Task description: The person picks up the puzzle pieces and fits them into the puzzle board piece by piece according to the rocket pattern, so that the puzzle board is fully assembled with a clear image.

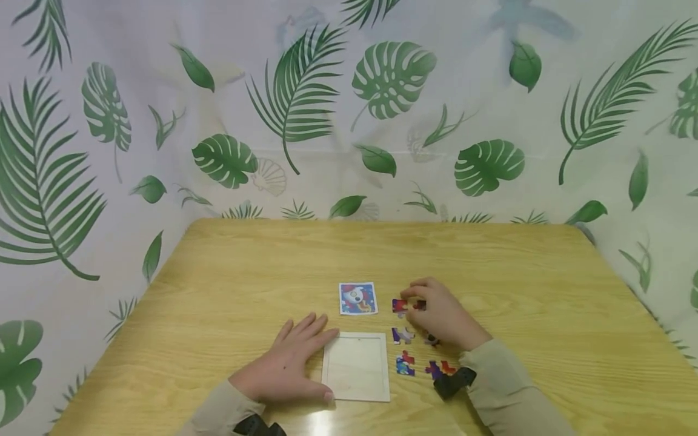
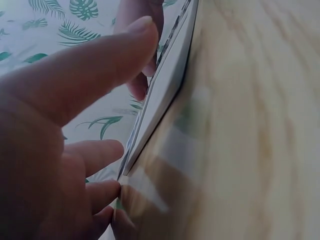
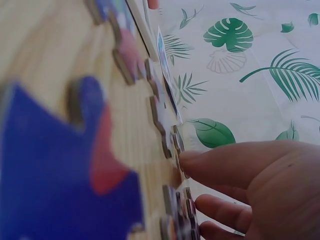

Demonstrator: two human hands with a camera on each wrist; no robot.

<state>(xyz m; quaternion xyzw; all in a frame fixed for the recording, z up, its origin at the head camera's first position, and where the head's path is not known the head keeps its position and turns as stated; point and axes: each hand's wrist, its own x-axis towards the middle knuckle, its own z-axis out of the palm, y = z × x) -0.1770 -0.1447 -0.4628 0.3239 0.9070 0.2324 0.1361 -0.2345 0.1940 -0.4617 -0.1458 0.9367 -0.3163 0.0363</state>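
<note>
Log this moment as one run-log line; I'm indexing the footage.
left hand: flat on table, touching empty puzzle frame | right hand: fingertips on red-purple puzzle piece | reference card: behind frame

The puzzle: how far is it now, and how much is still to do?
Nothing is placed yet: the tray is bare. The left hand lies flat on the table against the tray's left edge. The right hand touches a red piece. The other loose pieces lie right of the tray, so all of them are left. The picture card lies behind the tray.
</note>
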